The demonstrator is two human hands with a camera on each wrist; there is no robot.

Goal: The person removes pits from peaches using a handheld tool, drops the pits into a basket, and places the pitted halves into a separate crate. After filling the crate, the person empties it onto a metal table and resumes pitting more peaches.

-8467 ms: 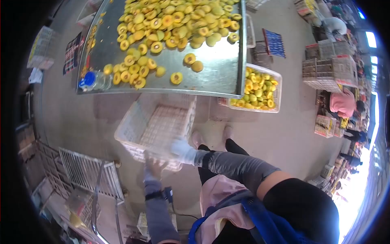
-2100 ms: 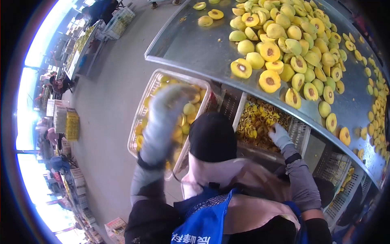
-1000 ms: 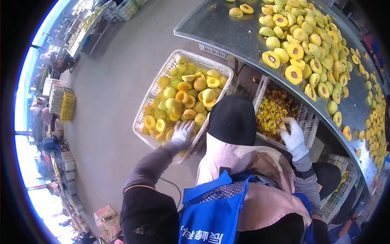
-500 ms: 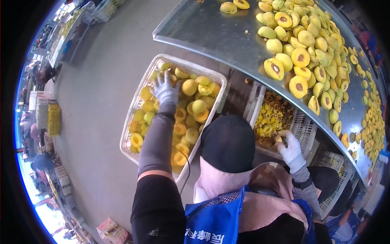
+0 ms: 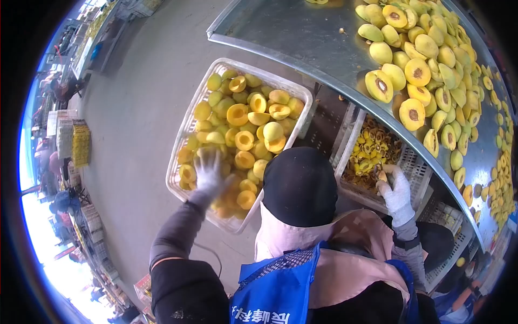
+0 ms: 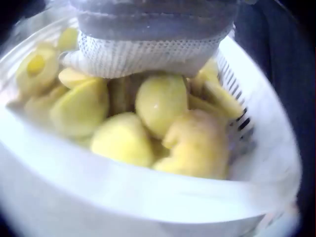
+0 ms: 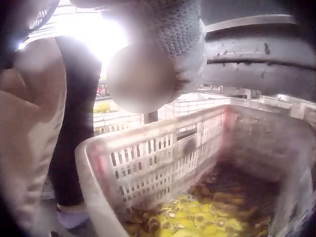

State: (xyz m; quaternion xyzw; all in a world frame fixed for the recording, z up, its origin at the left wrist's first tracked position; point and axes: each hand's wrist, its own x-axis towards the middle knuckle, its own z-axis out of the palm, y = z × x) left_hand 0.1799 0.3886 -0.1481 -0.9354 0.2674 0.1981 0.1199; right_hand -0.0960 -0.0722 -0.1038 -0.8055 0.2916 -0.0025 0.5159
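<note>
Left hand: the gloved left hand (image 5: 208, 174) is lying with fingers spread and slack, its grip holding nothing, pressing on the peach halves (image 5: 245, 121).
Peach halves: they are filling the white crate (image 5: 189, 127) on the floor, beside the tabletop (image 5: 302, 27).
Right hand: the gloved right hand (image 5: 396, 189) is hovering at the near rim of the pit crate (image 5: 415, 167), its grip curling round a round pale piece (image 7: 140, 76), too blurred to identify.
Tabletop: more cut fruit (image 5: 431, 59) is lying piled there.
</note>
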